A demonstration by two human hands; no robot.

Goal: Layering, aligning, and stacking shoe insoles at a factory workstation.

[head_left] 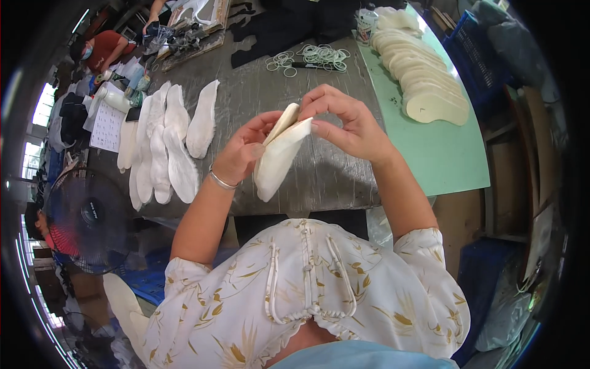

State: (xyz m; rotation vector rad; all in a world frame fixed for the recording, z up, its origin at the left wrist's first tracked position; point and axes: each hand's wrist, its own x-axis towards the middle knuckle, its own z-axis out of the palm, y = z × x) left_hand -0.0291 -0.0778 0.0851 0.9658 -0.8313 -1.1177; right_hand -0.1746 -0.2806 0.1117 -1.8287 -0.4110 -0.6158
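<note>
Above the front part of the table I hold a pair of cream-white shoe insoles [278, 166], one partly fanned away from the other at the upper end. My left hand [241, 150] is closed round their left side, its thumb lying across the edge. A thinner insole edge [282, 124] stands up between my hands. With thumb and fingers, my right hand [344, 120] pinches the upper right end of the front insole. The palm sides of the fingers are partly hidden. Left of my hands, several fluffy white insoles [178, 163] lie on the table.
A fanned row of cream insoles [424, 77] lies on a green board [424, 150] at right. Pale rubber bands [322, 56] and black cloth [295, 27] lie farther back. A fan [86, 215] stands at lower left. Another person [107, 52] works at far left.
</note>
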